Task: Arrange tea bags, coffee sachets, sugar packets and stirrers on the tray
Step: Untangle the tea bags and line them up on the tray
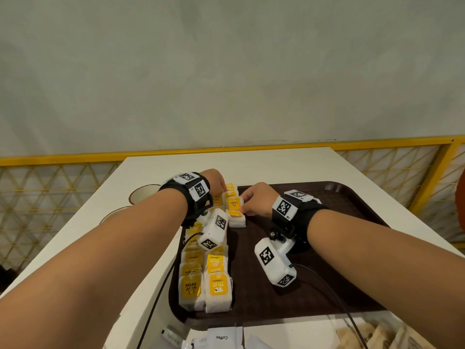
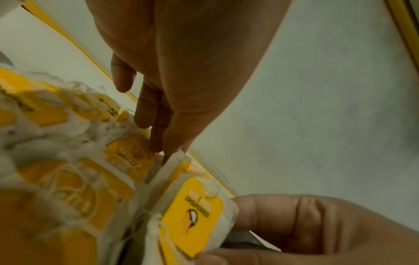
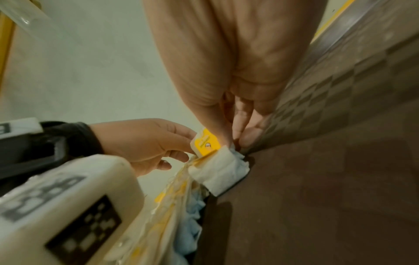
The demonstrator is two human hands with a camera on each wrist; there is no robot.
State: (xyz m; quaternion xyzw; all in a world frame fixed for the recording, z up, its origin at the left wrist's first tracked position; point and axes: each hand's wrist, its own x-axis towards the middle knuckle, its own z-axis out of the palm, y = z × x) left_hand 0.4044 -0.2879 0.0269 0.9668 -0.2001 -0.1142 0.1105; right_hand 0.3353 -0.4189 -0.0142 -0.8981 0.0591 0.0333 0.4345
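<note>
Both hands pinch one tea bag on the brown tray: left hand, right hand. Two bowls sit nearby; coffee sachets lie closer.

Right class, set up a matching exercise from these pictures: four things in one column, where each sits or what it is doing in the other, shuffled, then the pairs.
Things:
1. dark brown plastic tray
2. yellow-tagged white tea bags
3. white round cup
4. right hand

Places or states:
A. lined along the tray's left side
B. on the white table
C. left of the tray
D. pinching a tea bag

Pairs: 1-B, 2-A, 3-C, 4-D
</note>
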